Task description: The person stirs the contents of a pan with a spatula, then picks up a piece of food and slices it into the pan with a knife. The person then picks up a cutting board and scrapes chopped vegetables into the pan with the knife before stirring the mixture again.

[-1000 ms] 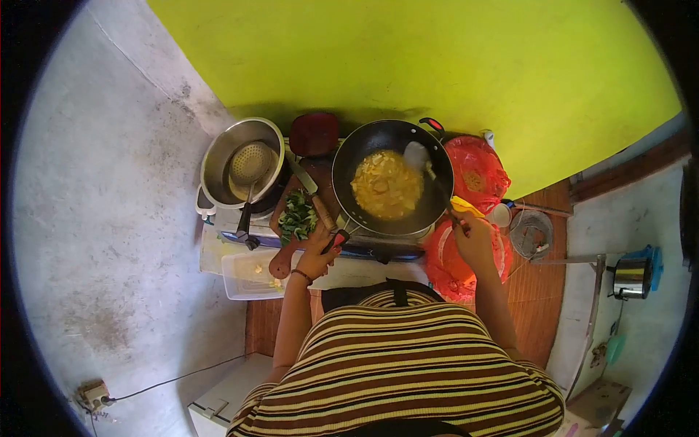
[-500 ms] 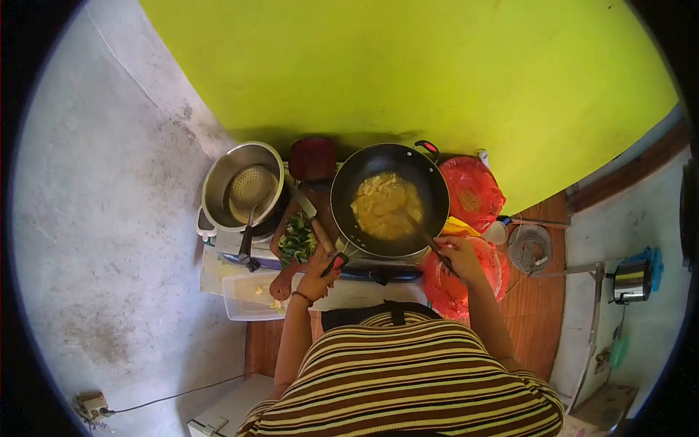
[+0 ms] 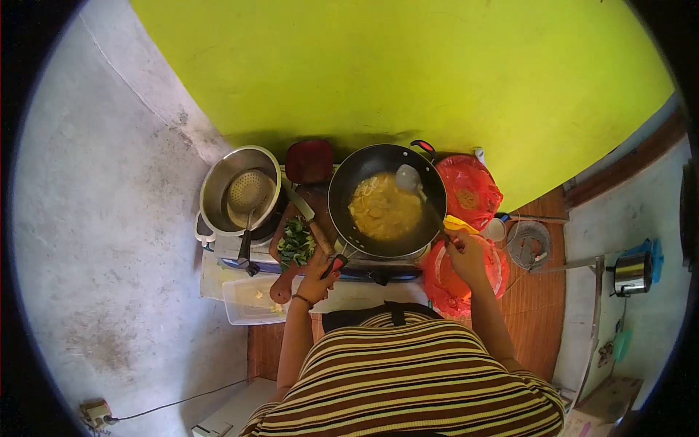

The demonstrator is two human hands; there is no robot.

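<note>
A dark wok (image 3: 364,162) stands on the stove with yellowish food (image 3: 384,210) and liquid in it. My left hand (image 3: 316,280) is closed around the wok's black and red handle (image 3: 335,265). In my right hand (image 3: 464,253) is the dark handle of a spatula (image 3: 408,178), whose metal blade lies at the far right inside of the wok, above the food. Left of the wok, chopped greens (image 3: 296,242) and a knife (image 3: 300,203) rest on a wooden cutting board (image 3: 281,288).
A steel pot (image 3: 211,191) with a perforated ladle (image 3: 248,192) stands at the left. Beyond the board is a dark red container (image 3: 309,162). Red plastic-covered containers (image 3: 470,191) sit right of the wok. A clear plastic tray (image 3: 240,300) lies at the front left.
The spatula's blade has moved out of the food to the wok's far right side. My right hand has shifted slightly with it; my left hand still grips the handle.
</note>
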